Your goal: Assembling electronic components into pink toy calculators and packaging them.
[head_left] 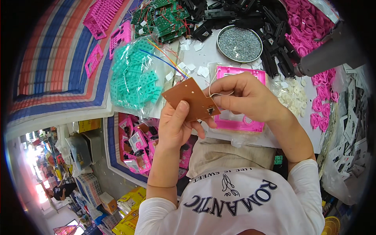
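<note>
My left hand (175, 121) grips a brown circuit board (190, 98), thumb on its face and fingers behind. The board is tilted above the table's near edge. Blue, yellow and red wires (164, 58) rise from its far side toward the upper left. At the board's right edge, my right hand (250, 96) is closed in a pinch on a thin white wire (212, 91); the fingertips partly hide it. Beneath the right hand lies a pink plastic frame (250, 125) on clear plastic film, partly covered by the hand.
Left stands a clear bag of turquoise parts (133, 80). Behind are green circuit boards (162, 19), black plastic parts (276, 47) and a round tin (239, 61) of small metal pieces. Pink rings (323, 103), cream discs (293, 98) and a grey cylindrical object (333, 53) are right.
</note>
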Motion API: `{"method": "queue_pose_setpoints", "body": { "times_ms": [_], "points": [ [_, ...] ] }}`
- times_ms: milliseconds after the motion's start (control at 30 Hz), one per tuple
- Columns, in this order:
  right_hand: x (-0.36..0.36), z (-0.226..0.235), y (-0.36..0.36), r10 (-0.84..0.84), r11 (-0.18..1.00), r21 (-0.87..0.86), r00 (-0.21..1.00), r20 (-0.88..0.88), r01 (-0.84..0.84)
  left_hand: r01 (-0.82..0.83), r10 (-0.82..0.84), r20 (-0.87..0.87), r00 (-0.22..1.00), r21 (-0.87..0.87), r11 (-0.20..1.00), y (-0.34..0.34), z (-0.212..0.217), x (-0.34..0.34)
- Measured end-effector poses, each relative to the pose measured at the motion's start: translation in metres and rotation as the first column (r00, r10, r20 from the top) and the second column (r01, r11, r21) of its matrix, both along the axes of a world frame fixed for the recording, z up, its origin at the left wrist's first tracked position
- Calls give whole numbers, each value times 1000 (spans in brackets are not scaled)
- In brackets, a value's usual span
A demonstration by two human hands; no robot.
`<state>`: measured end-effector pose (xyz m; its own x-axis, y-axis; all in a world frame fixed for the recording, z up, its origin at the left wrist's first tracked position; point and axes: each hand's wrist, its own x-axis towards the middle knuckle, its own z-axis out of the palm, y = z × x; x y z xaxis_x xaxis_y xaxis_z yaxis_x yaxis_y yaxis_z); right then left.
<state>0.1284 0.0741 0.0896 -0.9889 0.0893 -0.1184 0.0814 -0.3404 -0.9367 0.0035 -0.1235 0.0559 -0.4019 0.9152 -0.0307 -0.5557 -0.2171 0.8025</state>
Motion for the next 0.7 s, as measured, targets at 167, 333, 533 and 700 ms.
{"method": "queue_pose_setpoints", "body": {
  "times_ms": [167, 333, 533, 700],
  "points": [
    [8, -9, -12, -202, 979, -21, 969, -145, 201, -218, 171, -240, 956, -185, 958, 6, 20, 19],
    [59, 14, -15, -199, 489, 801, 938, -282, 345, -231, 146, -436, 888, -148, 962, -12, 19, 24],
    [194, 67, 27, 34, 638, 741, 969, 246, -211, -49, -3, -565, 825, -77, 996, -39, 25, 28],
    [147, 34, 11, 76, 463, 886, 997, -7, -29, 341, -270, -909, 318, -156, 927, 5, 37, 37]
  ]
}}
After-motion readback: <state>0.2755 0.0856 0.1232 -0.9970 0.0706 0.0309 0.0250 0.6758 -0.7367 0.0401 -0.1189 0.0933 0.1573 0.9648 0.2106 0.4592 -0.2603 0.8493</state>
